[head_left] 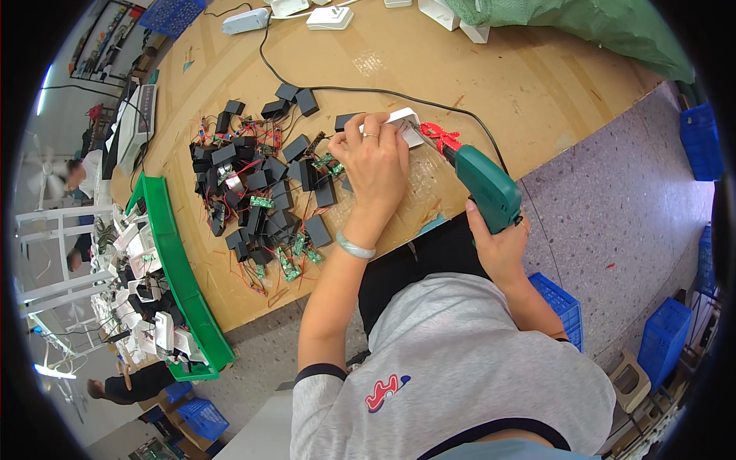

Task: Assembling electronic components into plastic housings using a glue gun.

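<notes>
Left hand: we see the left hand (376,165) pressed down on a small white box (404,125) on the table (491,84). The fingers are curled over the box, so this grip is clenched on it. We think it holds the box flat so it will not slide.

Right hand: the right hand (498,245) is wrapped tight around the handle of a green power tool (484,184). This grip is clenched on the tool.

Tool: it has a red tip (438,136), and the tip points at the white box, right by the left fingers. A black cord (322,86) runs from it across the table.

White box: it lies on the table near the front edge, under the left hand and touching the tool's tip, as far as we can tell.

Pile: lots of little black boxes (253,180) with red wires and small green boards (261,202) lie in a heap just left of the left hand. They are close, so they look easy to reach.

Green tray: a long green tray (180,276) sits at the left end of the table, next to many white parts (142,307).

Far side: more white boxes (330,17) and a green sack (613,27) lie at the far edge of the table.

Floor: blue crates (563,303) stand on the floor on our right.

Other people: a person (134,383) sits low on the left, well apart from our hands.
</notes>
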`<state>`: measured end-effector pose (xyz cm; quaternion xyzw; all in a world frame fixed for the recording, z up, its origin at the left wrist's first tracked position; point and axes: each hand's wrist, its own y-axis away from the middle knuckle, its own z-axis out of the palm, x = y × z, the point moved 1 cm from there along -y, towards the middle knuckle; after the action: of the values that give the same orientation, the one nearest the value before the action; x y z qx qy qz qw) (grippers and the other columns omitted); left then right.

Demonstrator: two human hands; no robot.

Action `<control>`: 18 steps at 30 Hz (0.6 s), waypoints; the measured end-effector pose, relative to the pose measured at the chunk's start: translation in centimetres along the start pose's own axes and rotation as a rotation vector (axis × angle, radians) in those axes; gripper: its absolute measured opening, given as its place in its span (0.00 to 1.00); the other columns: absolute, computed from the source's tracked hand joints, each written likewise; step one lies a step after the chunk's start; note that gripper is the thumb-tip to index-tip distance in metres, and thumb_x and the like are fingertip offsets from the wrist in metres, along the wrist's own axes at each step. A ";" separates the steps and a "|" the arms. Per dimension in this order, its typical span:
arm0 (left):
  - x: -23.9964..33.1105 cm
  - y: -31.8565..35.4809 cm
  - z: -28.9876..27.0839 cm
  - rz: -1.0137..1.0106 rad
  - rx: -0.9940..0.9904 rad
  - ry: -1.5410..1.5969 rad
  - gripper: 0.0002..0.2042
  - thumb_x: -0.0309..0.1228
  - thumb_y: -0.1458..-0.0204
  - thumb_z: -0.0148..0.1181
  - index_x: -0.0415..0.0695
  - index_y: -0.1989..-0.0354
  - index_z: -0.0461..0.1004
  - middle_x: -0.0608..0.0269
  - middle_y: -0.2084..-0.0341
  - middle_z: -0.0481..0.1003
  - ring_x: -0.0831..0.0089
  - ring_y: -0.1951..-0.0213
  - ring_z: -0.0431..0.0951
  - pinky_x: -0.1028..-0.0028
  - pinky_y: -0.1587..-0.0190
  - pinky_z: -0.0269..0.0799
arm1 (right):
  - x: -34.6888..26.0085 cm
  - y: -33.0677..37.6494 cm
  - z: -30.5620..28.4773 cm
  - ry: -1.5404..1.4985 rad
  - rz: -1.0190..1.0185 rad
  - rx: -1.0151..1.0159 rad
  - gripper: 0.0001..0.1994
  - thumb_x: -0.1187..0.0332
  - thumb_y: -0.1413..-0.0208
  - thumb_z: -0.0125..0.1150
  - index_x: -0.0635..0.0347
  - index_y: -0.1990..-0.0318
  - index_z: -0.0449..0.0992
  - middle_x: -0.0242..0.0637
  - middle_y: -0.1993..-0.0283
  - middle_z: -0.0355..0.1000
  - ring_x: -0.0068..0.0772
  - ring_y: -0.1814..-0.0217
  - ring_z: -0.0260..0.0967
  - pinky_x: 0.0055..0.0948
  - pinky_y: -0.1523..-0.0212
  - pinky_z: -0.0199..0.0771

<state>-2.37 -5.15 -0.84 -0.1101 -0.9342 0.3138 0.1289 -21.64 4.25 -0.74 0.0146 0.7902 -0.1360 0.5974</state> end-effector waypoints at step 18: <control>-0.2 0.0 0.4 0.002 -0.023 -0.044 0.07 0.29 0.49 0.65 0.40 0.64 0.79 0.63 0.56 0.75 0.61 0.45 0.71 0.52 0.45 0.57 | 0.7 -0.3 0.8 0.000 -0.020 -0.022 0.10 0.73 0.41 0.69 0.68 0.55 0.79 0.35 0.61 0.80 0.23 0.61 0.74 0.26 0.57 0.74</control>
<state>-2.34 -5.44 -1.22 -0.1055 -0.9402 0.3056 0.1069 -21.15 3.65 -1.49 0.0000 0.7919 -0.1334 0.5959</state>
